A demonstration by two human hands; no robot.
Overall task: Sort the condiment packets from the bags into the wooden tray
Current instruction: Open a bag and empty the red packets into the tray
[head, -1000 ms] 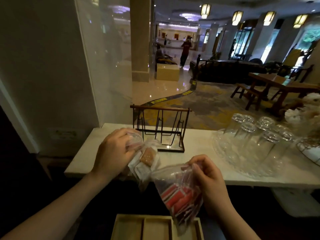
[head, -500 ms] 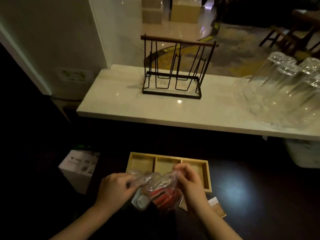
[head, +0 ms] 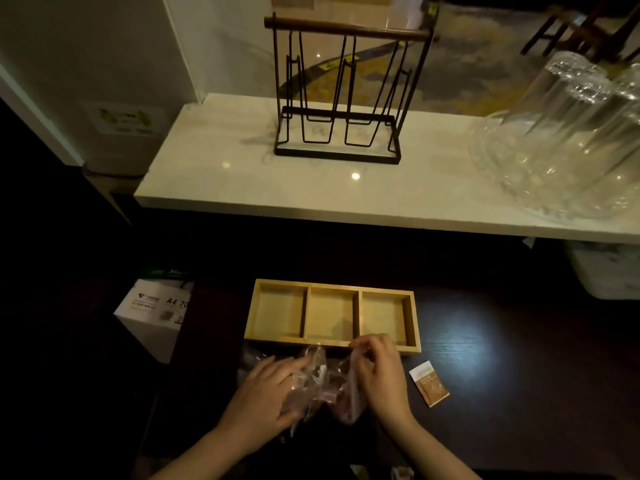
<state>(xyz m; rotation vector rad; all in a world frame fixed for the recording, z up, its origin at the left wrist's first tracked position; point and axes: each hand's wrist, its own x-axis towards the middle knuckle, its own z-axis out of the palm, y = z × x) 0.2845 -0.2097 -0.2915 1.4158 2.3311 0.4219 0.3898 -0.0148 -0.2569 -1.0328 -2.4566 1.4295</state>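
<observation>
A wooden tray [head: 333,284] with three bare compartments lies on the dark table just beyond my hands. Clear plastic bags [head: 323,382] holding condiment packets rest on the table between my hands, against the tray's near wall. My left hand [head: 266,393] lies on the bags with its fingers curled over the plastic. My right hand [head: 377,372] pinches the top of the right bag. One brown and white packet [head: 429,383] lies loose on the table to the right of my right hand.
A white marble shelf [head: 242,181] runs behind the table, carrying a black wire rack [head: 341,95] and several upturned glasses [head: 571,133]. A white paper box [head: 154,313] stands to the left of the tray. A white container [head: 606,271] sits under the shelf at right.
My view has tilted down from the lobby to the table. Both hands have come down with the bags from chest height to the tabletop in front of the tray.
</observation>
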